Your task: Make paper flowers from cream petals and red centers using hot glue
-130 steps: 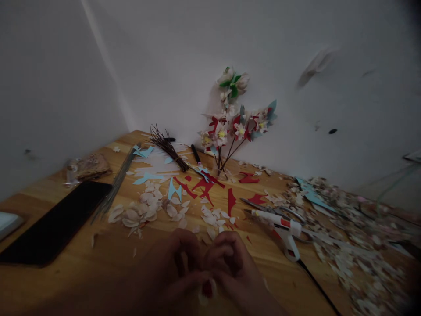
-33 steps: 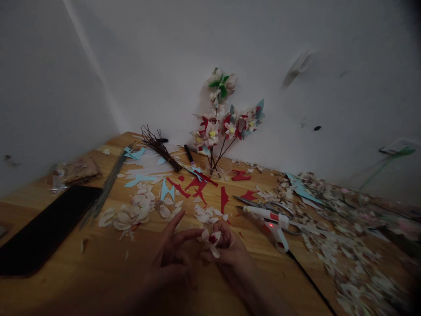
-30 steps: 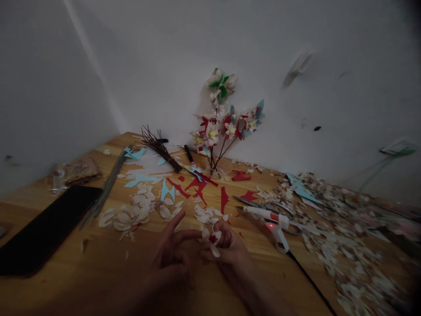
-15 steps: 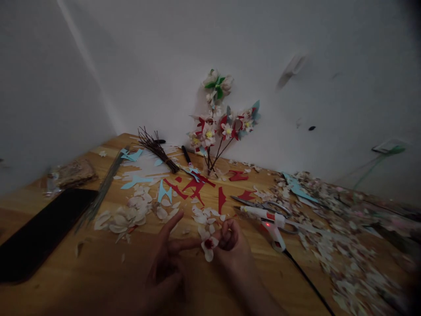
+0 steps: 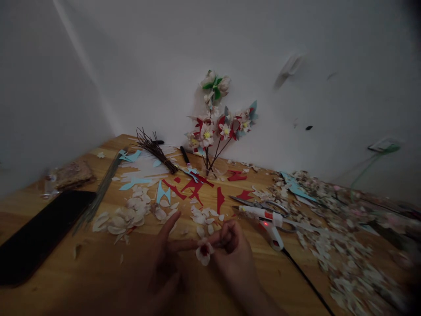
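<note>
A small white flower with a dark red centre point(image 5: 205, 253) is held just above the table's front, its petals cupped. My right hand point(image 5: 233, 256) is closed in a pinch at the flower's right side; the part between the fingertips is hidden. On the left, my left hand point(image 5: 166, 259) has its fingers apart, one pointing up and another stretched sideways until its tip meets the flower's edge. Loose white petals point(image 5: 203, 215) lie just beyond both hands. To the right of my right hand, a white glue gun point(image 5: 271, 224) with a glowing red light rests against metal scissors point(image 5: 278, 208).
Behind stands a flower arrangement point(image 5: 210, 131) near the wall. Red scraps point(image 5: 192, 189), blue scraps point(image 5: 163, 193) and a twig bundle point(image 5: 158, 153) lie mid-table. A black phone point(image 5: 46, 232) and wires point(image 5: 101, 188) are left; a petal heap point(image 5: 345, 250) covers the right, crossed by the glue gun's cord.
The flower's petals, spread before, now look more drawn together, and the flower faces more toward me. Both hands stay nearly in place; the whole view has shifted slightly.
</note>
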Available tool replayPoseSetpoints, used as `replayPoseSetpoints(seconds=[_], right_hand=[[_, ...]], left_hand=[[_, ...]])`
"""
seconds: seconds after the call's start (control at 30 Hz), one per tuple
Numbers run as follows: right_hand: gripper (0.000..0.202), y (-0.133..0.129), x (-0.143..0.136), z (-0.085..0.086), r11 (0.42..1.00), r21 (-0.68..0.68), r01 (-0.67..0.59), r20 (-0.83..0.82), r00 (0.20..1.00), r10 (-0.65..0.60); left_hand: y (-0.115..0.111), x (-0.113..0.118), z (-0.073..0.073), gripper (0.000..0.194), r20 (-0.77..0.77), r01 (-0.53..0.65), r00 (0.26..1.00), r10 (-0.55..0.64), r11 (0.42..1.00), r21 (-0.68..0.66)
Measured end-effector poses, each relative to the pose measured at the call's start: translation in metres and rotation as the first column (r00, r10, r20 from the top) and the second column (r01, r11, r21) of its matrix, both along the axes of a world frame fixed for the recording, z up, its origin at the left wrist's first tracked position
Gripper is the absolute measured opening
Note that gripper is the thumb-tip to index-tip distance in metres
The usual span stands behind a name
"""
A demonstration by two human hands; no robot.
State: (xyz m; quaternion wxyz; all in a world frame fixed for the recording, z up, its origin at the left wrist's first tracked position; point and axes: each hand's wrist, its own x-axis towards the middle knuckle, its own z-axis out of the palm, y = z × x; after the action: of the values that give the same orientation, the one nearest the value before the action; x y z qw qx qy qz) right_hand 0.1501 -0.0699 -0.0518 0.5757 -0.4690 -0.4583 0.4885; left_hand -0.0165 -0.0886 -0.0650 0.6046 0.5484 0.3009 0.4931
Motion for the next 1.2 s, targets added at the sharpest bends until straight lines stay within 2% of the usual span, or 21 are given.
replayPoseSetpoints(seconds=[0.13, 0.3, 0.5, 0.73, 0.8, 0.9, 0.97, 1.07, 1.13, 1.2], right_hand=[[0.040, -0.002, 0.002, 0.005, 0.999, 0.011, 0.037, 0.050, 0.998, -0.037], [0.037, -0.004, 0.001, 0.005, 0.998, -0.033, -0.058, 0.020, 0.998, 0.058], [0.036, -0.006, -0.002, 0.004, 0.997, -0.035, -0.062, 0.046, 0.997, 0.064], [0.039, -0.002, -0.001, 0.001, 0.997, -0.038, -0.060, 0.019, 0.998, 0.061], [0.040, -0.001, -0.001, 0.001, 0.998, -0.035, -0.055, 0.011, 0.998, 0.055], [0.039, 0.000, -0.002, 0.001, 0.998, -0.043, -0.037, 0.002, 0.999, 0.037], [0.038, -0.001, -0.003, 0.001, 0.997, -0.061, -0.042, 0.013, 0.999, 0.042], [0.033, -0.003, -0.005, -0.003, 0.992, -0.107, -0.071, 0.087, 0.993, 0.081], [0.029, -0.004, -0.006, -0.006, 0.987, -0.132, -0.087, 0.212, 0.971, 0.114], [0.025, -0.005, -0.005, -0.010, 0.985, -0.123, -0.124, 0.383, 0.909, 0.163]], left_hand=[[-0.004, 0.001, 0.007, 0.065, -0.074, -0.035, 0.996, 0.040, 0.998, 0.060], [0.000, 0.003, 0.003, 0.072, -0.026, -0.043, 0.999, 0.045, 0.997, 0.071], [0.000, 0.002, 0.002, 0.068, 0.066, 0.043, 0.997, -0.042, 0.999, -0.001], [-0.006, 0.003, 0.008, 0.069, 0.085, 0.050, 0.995, -0.043, 0.995, -0.083], [-0.006, 0.004, 0.006, 0.069, 0.079, 0.056, 0.996, -0.052, 0.997, -0.054], [-0.003, 0.004, 0.001, 0.069, 0.061, 0.044, 0.997, -0.048, 0.997, 0.057], [0.003, 0.001, 0.003, 0.071, 0.022, -0.014, 1.000, 0.012, 0.997, 0.077], [0.020, -0.009, 0.012, 0.069, -0.035, -0.164, 0.986, 0.165, 0.986, 0.017], [0.033, -0.014, 0.019, 0.049, 0.005, -0.314, 0.949, 0.315, 0.947, -0.071], [0.043, -0.017, 0.025, 0.032, -0.016, -0.427, 0.902, 0.431, 0.887, -0.175]])
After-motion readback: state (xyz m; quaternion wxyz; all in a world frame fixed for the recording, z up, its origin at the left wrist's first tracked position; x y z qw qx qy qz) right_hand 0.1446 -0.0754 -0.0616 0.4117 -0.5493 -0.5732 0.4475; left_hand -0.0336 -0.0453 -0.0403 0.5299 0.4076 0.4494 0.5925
